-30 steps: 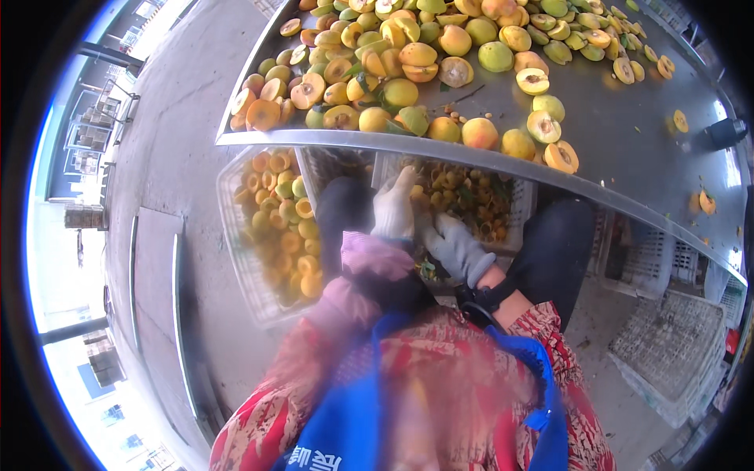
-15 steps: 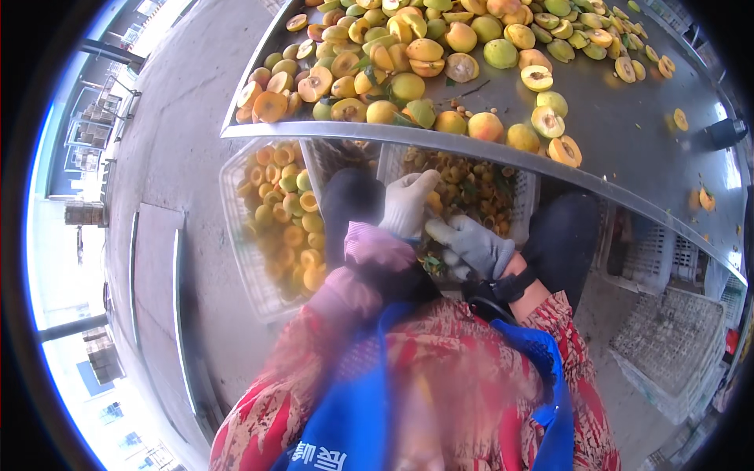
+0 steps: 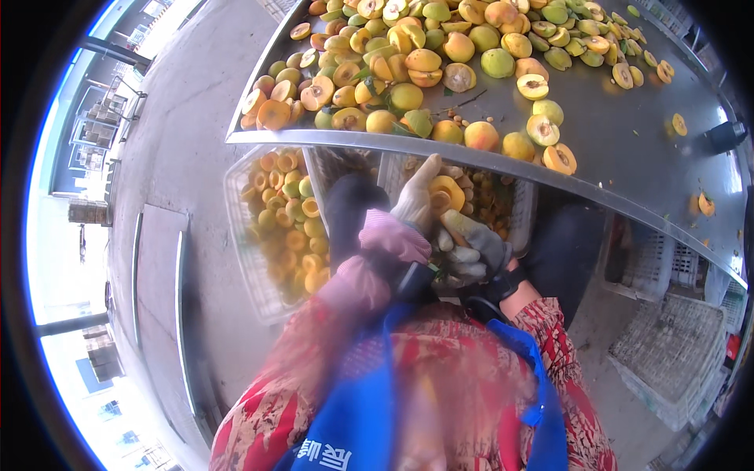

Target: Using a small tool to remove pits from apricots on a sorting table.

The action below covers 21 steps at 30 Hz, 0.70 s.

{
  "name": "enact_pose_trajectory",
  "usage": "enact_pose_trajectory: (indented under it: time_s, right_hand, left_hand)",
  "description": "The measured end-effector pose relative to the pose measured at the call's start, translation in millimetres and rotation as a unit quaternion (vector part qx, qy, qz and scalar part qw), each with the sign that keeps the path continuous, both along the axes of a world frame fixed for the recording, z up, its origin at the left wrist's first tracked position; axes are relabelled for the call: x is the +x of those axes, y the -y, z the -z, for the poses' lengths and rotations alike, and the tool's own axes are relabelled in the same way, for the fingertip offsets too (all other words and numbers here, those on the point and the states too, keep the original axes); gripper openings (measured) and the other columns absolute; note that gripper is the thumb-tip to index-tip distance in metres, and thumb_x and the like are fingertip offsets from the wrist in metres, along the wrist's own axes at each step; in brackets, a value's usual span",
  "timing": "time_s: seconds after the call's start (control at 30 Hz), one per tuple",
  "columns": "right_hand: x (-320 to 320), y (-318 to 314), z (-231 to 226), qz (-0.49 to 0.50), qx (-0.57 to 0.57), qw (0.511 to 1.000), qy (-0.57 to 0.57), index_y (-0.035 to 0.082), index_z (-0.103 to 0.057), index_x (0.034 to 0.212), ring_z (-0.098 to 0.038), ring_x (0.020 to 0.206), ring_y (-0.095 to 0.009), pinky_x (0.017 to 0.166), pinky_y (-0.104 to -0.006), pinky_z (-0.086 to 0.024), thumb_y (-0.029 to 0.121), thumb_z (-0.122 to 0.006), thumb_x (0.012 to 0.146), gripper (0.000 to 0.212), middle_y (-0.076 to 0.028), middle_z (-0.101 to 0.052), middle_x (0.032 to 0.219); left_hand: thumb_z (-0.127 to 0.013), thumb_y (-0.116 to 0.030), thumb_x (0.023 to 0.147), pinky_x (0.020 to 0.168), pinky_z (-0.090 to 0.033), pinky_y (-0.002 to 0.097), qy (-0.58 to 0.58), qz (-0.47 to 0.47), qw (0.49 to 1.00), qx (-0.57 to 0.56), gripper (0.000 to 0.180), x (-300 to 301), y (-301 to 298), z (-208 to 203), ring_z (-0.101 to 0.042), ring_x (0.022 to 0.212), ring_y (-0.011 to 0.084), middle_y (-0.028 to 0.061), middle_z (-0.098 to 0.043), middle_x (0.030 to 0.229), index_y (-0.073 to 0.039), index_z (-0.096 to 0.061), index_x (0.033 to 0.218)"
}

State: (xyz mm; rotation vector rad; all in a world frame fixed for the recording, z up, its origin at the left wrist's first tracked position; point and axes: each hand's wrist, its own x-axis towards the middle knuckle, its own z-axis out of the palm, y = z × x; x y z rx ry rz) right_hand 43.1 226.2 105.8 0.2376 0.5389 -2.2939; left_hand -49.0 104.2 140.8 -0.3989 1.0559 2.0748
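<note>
My left hand (image 3: 415,200), in a pale work glove with a pink striped cuff, grips a halved apricot (image 3: 446,192). The cut face shows a round hollow. Close beside it, my right hand (image 3: 481,245), in a grey and white glove, has its fingers curled in. A small brownish edge shows by its thumb, but what it holds is mostly hidden. Both hands are over a crate (image 3: 525,216) of apricot pieces and leaves, just below the metal table's front edge. Left of my leg stands a white crate (image 3: 239,208) holding hollowed apricot halves (image 3: 284,208).
Whole and cut apricots (image 3: 404,96) heap on the metal table (image 3: 597,129), whose raised rim runs above my hands. A dark cylindrical object (image 3: 724,136) stands at its right. Stacked plastic crates (image 3: 671,345) stand on the floor at right; a long flat panel (image 3: 157,275) lies at left.
My left hand has turned and its fingers have spread along the apricot half, which now shows its hollow cut face. My right hand has turned too, showing more of its curled fingers.
</note>
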Motion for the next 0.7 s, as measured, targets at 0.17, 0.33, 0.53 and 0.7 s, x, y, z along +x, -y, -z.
enact_pose_trajectory:
  time_s: [0.17, 0.33, 0.53, 0.7]
  right_hand:
    - [8, -2, -18, 0.056, -0.032, 0.992, -0.11, 0.009, -0.057, 0.09, -0.024, 0.032, -0.008, 0.03, -0.0228, -0.021, 0.048, -0.046, 0.096, 0.042, 0.005, -0.035, 0.049]
    - [4, 10, 21, 0.099, 0.52, 0.843, -0.093, 0.005, -0.055, 0.096, -0.048, 0.052, -0.012, 0.048, -0.0281, -0.041, 0.035, -0.054, 0.091, 0.03, -0.001, -0.049, 0.063]
    - [-6, 28, 25, 0.139, 0.584, 0.779, -0.179, 0.001, -0.055, 0.099, -0.058, 0.085, -0.04, 0.081, -0.044, -0.046, 0.026, -0.054, 0.086, 0.029, -0.022, -0.061, 0.088]
    - [-2, 27, 19, 0.093, 0.555, 0.762, -0.319, 0.002, -0.054, 0.098, -0.057, 0.087, -0.039, 0.08, -0.0445, -0.045, 0.024, -0.053, 0.088, 0.024, -0.022, -0.057, 0.094]
  left_hand:
    - [-0.056, -0.031, 0.093, 0.062, -0.051, 0.031, -0.199, -0.121, 0.971, -0.048, 0.033, -3, 11, 2, -0.06, 0.069, 0.0206, 0.0109, -0.063, 0.081, 0.001, -0.062, 0.092]
    - [-0.062, -0.032, 0.086, 0.08, -0.05, 0.0339, -0.425, -0.097, 0.613, -0.659, 0.036, -38, 123, -38, -0.065, 0.087, 0.0266, 0.0148, -0.068, 0.091, -0.002, -0.066, 0.105]
    - [-0.063, -0.04, 0.08, 0.082, -0.048, 0.0415, -0.517, -0.027, 0.481, -0.707, 0.039, -93, 104, -45, -0.062, 0.095, 0.0311, 0.0127, -0.065, 0.105, -0.014, -0.066, 0.109]
    - [-0.059, -0.04, 0.084, 0.078, -0.049, 0.0408, -0.629, 0.109, 0.441, -0.631, 0.037, -168, -15, -49, -0.063, 0.094, 0.0321, 0.0133, -0.065, 0.102, -0.014, -0.062, 0.111]
